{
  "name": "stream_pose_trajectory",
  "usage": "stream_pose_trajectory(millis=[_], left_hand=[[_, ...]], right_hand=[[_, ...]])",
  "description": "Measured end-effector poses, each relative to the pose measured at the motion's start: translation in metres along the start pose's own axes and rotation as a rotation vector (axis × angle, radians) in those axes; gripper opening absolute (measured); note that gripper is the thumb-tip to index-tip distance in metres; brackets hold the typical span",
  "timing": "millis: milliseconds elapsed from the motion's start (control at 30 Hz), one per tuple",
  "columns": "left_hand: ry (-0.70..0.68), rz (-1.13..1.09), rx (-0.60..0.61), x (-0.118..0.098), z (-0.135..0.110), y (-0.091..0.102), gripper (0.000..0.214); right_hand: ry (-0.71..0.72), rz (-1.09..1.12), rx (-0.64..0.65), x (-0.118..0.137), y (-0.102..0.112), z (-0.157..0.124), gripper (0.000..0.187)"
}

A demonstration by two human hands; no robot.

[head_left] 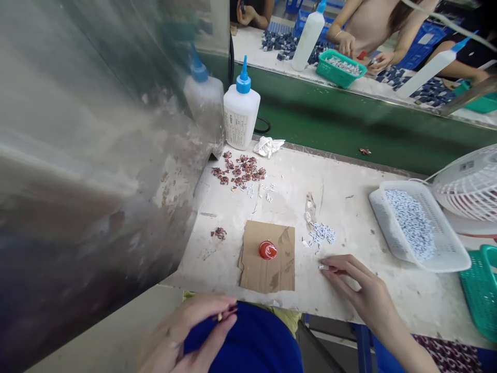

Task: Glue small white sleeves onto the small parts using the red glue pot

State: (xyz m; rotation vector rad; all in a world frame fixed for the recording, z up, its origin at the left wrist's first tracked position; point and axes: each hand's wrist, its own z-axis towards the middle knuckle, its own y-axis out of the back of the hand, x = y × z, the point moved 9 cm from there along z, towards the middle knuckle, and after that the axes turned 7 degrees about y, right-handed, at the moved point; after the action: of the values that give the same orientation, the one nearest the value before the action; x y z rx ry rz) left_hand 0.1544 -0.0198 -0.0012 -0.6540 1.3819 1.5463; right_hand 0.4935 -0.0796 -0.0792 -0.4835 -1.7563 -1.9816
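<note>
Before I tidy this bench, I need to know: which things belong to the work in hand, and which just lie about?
Likely in use:
brownish-red piece in the left hand
white piece in the right hand
glossy red item on cardboard

Probably lying about:
crumpled white wad
thin grey strip

Factory workshop: co-workers (375,25) at facing bench (248,47), squeeze bottles (241,116), baskets (452,255) of small parts (411,223).
</note>
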Motion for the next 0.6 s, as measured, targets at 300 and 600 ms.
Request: stream_pose_trajectory(millis=[300, 600], left_hand=[[-0.019, -0.018, 0.186, 0.004, 0.029, -0.036, 0.011], [-0.051, -0.080, 0.237, 0.005, 0.027, -0.046, 0.015]], right_hand=[[0.059, -0.042, 0.110, 0.000, 0.001, -0.001, 0.025], [-0.025, 0.172, -0.044, 0.035, -0.008, 0.035, 0.013]])
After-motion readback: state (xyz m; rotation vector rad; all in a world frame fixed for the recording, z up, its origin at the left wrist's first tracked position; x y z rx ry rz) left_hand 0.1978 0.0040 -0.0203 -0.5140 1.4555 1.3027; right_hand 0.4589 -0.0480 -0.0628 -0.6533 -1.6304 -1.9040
